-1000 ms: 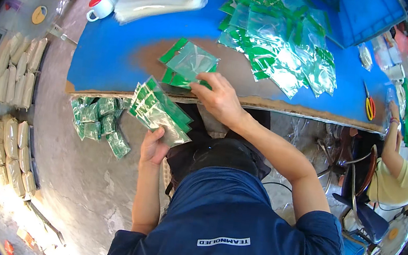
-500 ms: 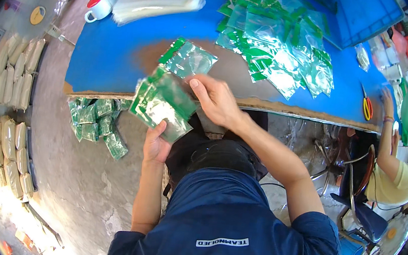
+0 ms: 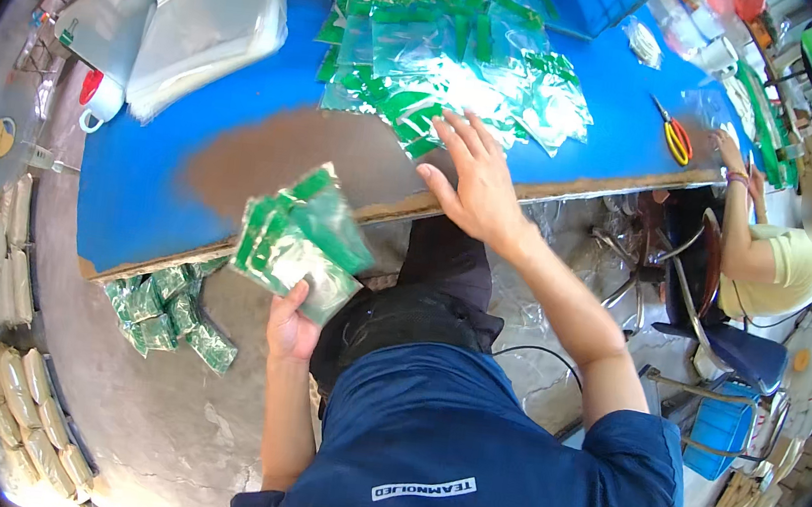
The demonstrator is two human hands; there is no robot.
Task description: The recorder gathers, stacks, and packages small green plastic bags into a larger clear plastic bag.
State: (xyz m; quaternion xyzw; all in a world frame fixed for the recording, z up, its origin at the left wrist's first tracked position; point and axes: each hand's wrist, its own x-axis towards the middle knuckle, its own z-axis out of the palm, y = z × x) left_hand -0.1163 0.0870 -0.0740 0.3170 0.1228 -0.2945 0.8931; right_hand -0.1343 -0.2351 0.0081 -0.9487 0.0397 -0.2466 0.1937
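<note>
A fanned stack of clear plastic packets with green bands point(image 3: 306, 232) is gripped at its lower edge by my left hand point(image 3: 292, 331), just off the table's near edge. My right hand point(image 3: 482, 187) is empty, its fingers spread, with the fingertips at the near edge of a large heap of similar green-and-clear packets point(image 3: 419, 50). Whether those fingertips touch the heap I cannot tell. Under both lies the blue tabletop point(image 3: 161, 166), worn brown in its middle.
Large clear plastic sheets point(image 3: 210, 36) and a red-and-white mug point(image 3: 101, 101) stand at the left. Scissors with orange-yellow handles point(image 3: 677, 142) lie at the right, near a seated co-worker point(image 3: 776, 261). A blue crate point(image 3: 605, 1) is at the back. Bundled green packets point(image 3: 164, 311) rest below the table's left side.
The single packet by my right hand has joined the stack in my left. My right hand has moved away toward the heap and opened. The whole view has turned and shifted.
</note>
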